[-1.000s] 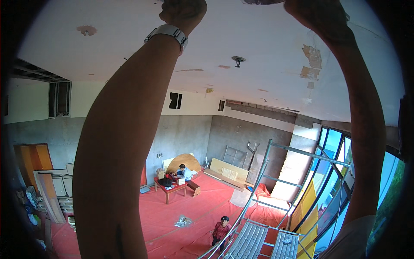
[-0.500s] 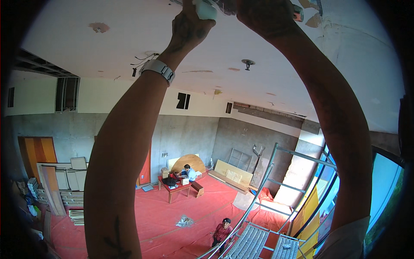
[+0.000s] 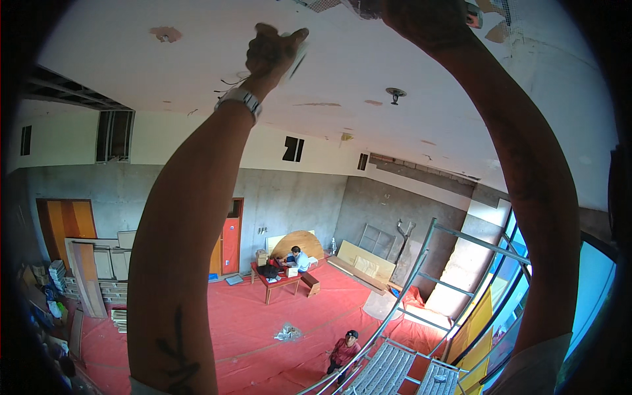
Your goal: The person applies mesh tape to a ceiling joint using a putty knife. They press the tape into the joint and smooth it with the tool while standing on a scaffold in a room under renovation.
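Left of the sprinkler (image 3: 395,95) and higher, the left hand (image 3: 271,56) holds a thin pale plate (image 3: 297,64), blurred and seen nearly edge-on. The plate's long axis slants, its upper end leaning toward the sprinkler's side and its lower end toward the wrist. The thumb sticks out sideways and up, the fingers are bent in, and the plate seems pinched between them; I cannot tell how each finger sits.

The right hand (image 3: 428,23), above the sprinkler and a little right, is closed round a tool (image 3: 474,14). Its fingertips are out of sight, so I cannot tell how they are set. The tool's orange end pokes out on the hand's far right, pointing away from the sprinkler; its long axis seems to run roughly crosswise, the other end hidden. Any lettering on it is too small to read. A shiny lump (image 3: 363,8) shows just beside that hand, up and left of the sprinkler. Brown patches (image 3: 498,31) mark the ceiling (image 3: 349,72) up and right of the sprinkler.
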The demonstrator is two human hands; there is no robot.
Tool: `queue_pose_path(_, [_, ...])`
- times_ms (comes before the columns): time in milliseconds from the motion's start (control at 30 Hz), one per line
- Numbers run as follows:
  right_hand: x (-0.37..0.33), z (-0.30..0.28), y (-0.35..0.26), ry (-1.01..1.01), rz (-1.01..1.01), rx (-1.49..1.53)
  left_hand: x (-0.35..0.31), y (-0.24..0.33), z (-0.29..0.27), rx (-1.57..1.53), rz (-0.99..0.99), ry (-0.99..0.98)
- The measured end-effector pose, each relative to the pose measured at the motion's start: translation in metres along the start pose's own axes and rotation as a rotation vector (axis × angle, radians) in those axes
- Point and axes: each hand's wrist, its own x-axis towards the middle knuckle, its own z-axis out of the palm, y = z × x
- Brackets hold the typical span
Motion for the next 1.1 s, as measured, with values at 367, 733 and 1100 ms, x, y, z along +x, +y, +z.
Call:
queue_pose_path(367, [-0.003, 0.035, -0.021, -0.020, 0.036, -0.128, 0.019, 0.014, 0.006, -0.303, -0.034, -0.025])
queue_pose_path(733, [0.000, -0.028, -0.014, 0.158, -0.196, -0.108, 0.024, 0.020, -0.004, -0.206, -0.003, -0.034])
queue_pose_path(1100, [0.005, 0.002, -0.037, 0.050, -0.142, -0.080, 0.006, 0.034, -0.026, -0.261, 0.031, -0.111])
